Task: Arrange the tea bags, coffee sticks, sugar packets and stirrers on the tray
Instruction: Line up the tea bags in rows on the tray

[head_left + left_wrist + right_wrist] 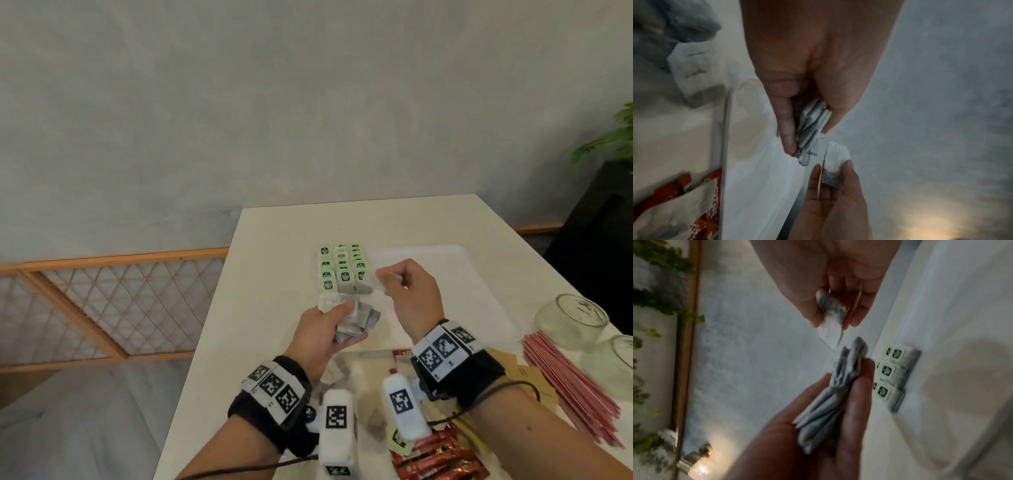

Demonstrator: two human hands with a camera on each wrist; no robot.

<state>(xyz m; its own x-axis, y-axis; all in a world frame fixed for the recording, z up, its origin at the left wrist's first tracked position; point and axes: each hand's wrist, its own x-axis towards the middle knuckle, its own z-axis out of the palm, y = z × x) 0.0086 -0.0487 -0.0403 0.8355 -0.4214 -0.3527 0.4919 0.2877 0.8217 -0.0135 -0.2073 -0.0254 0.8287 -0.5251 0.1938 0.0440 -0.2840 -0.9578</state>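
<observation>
Tea bags with green tags (339, 270) lie in three neat rows at the left end of the white tray (479, 308); the right wrist view shows the rows (893, 371) too. My left hand (337, 315) grips a bundle of tea bags (359, 320) just in front of the rows, fingers curled round it (813, 116). Just right of it, above the tray, my right hand (394, 275) pinches a single tea bag (385, 286) between thumb and fingers (831, 318). Red coffee sticks (438, 455) lie near the table's front edge, and pink stirrers (568, 380) at the right.
Two glass jars (572, 318) stand at the right beyond the stirrers. Brown packets (520, 373) lie between the stirrers and my right wrist. Loose tea bags (337, 371) sit under my left wrist. A wooden lattice rail (113, 301) runs left of the table.
</observation>
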